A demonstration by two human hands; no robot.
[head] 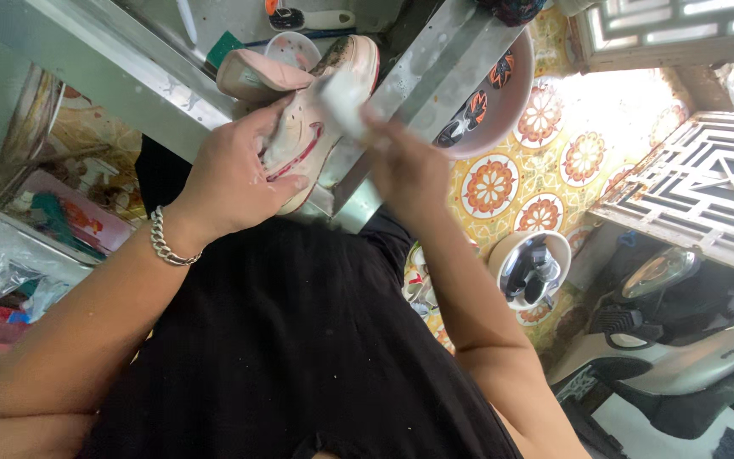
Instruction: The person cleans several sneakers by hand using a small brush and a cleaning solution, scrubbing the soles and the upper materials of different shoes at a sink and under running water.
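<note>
Sneaker (303, 140), pale pink with a red stripe along its side, sits at the edge of a steel sink (121, 72), gripped by the person's left hand (231, 174). That hand is wrapped around the shoe's side, fingers curled closed over the upper. A silver chain bracelet (166, 242) circles the left wrist. The right hand (405, 166) is closed around a small white object (341, 98), blurred, pressed against the shoe near its toe; what it is cannot be told. A second pink shoe (256, 75) lies just behind the first, inside the sink. A pink basin (503, 102) stands to the right on a floor of orange flower-patterned tiles (554, 161). A scooter (681, 340) is parked at lower right.
</note>
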